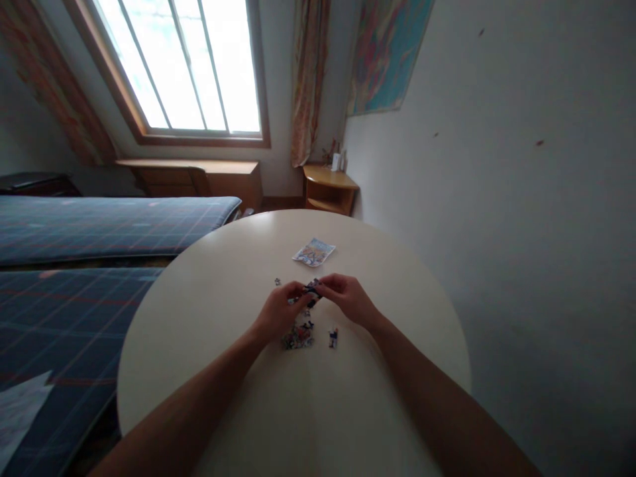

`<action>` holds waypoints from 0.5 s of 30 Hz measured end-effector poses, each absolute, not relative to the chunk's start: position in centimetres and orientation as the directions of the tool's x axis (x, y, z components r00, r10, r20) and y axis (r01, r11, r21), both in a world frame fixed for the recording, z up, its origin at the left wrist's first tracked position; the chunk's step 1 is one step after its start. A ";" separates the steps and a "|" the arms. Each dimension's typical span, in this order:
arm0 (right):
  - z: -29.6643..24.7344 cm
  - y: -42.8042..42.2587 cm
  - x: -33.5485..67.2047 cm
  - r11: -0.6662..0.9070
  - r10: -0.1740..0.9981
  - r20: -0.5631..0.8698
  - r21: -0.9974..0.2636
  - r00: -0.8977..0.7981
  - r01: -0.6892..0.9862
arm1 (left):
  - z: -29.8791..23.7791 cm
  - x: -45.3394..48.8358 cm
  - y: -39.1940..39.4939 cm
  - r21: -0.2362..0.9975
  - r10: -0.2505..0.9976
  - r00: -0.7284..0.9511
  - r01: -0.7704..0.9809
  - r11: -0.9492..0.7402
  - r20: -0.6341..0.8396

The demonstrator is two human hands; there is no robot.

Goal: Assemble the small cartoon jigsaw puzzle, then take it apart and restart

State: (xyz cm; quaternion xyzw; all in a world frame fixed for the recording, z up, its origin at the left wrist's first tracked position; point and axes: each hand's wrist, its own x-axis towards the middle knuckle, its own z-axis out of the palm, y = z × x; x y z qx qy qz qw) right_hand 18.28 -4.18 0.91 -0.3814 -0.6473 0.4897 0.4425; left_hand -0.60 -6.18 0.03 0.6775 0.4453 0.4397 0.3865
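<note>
Over the middle of the round cream table (199, 318), my left hand (278, 310) and my right hand (352, 298) meet. Between their fingertips is a small dark, patterned cluster of jigsaw puzzle pieces (313, 292), partly covered by the fingers. Both hands are closed on it, the left from one side and the right from the other. Just below lies a joined, multicoloured puzzle section (298, 336) on the table. A smaller joined bit of puzzle (332, 338) lies to its right. One loose puzzle piece (277, 282) rests beyond my left hand.
A small printed picture sheet (315, 252) lies on the table beyond my hands. Beds with blue plaid mattresses (99, 228) stand at the left, one with a paper (22, 414) on it. A wall (521, 232) is at the right; a corner shelf (330, 177) stands behind the table.
</note>
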 end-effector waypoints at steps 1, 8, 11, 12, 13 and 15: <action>0.9 -4.2 18.3 0.225 0.927 0.195 -0.973 -0.320 0.058 | 0.0 -0.6 -6.1 0.917 0.945 0.211 0.262 -0.301 0.250; 0.7 -4.0 18.3 0.167 0.935 0.149 -0.985 -0.321 0.030 | 0.2 -0.9 -5.9 0.886 0.947 0.178 0.339 -0.315 0.269; 0.6 -4.0 18.2 0.147 0.937 0.134 -0.989 -0.323 0.015 | 0.1 -1.0 -6.0 0.886 0.951 0.182 0.351 -0.302 0.252; 0.6 -4.0 18.2 0.146 0.939 0.134 -0.989 -0.317 0.013 | 0.0 -1.0 -6.0 0.885 0.951 0.182 0.357 -0.299 0.248; 0.6 -4.0 18.2 0.146 0.941 0.134 -0.989 -0.311 0.016 | 0.0 -0.9 -6.0 0.884 0.951 0.186 0.359 -0.299 0.246; 0.8 -4.1 18.2 0.148 0.946 0.131 -0.988 -0.297 0.036 | -0.1 -0.9 -6.0 0.885 0.948 0.196 0.349 -0.307 0.252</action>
